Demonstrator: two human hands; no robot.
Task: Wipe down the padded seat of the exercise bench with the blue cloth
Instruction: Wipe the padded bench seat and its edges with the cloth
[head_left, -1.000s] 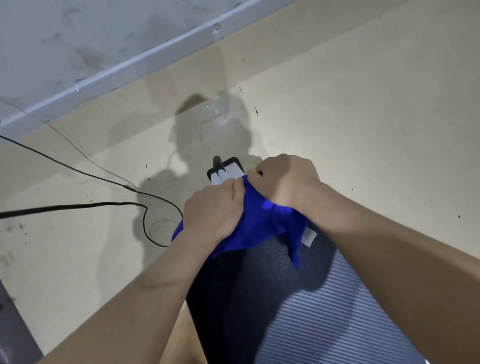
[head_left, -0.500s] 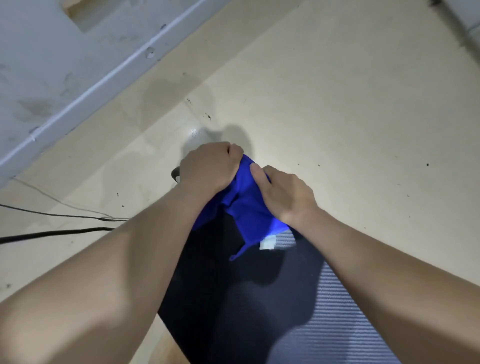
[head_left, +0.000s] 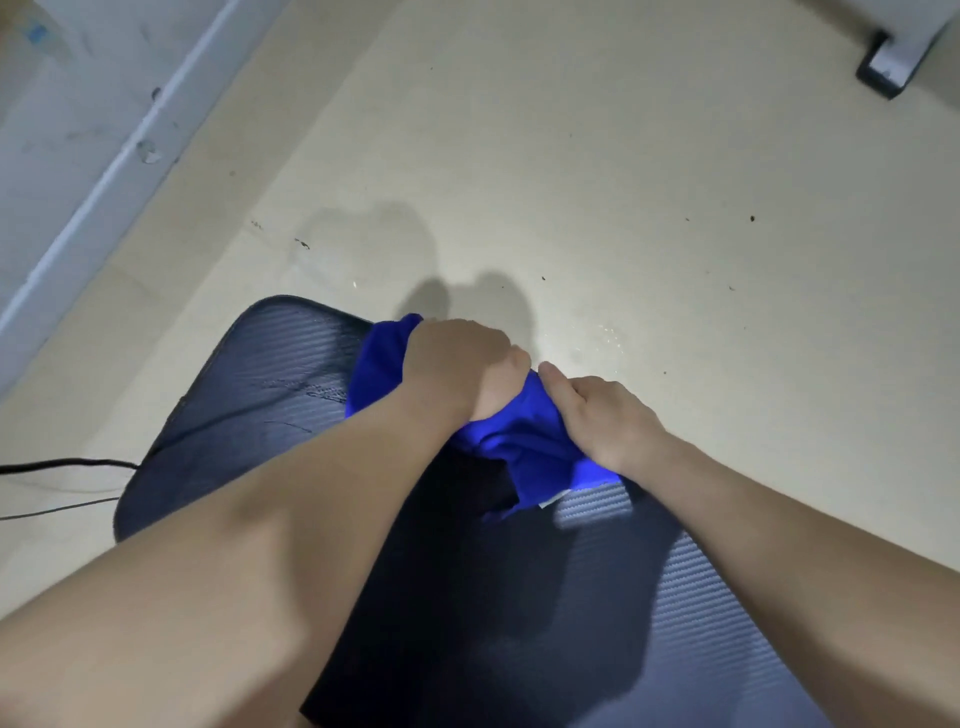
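Blue cloth (head_left: 524, 439) crumpled in left hand (head_left: 457, 369), right hand (head_left: 608, 421), ribbed, seemingly padded seat (head_left: 291, 364)

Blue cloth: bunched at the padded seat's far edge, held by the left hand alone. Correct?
No. The head view shows both hands holding it: the left hand and the right hand each grip the blue cloth. It is bunched at the padded seat's far edge, as you say.

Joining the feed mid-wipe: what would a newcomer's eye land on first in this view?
The bright blue cloth at frame centre, bunched between the left hand and right hand, which both grip it on the dark ribbed padded seat. Next, a black cable on the pale floor at the left edge.
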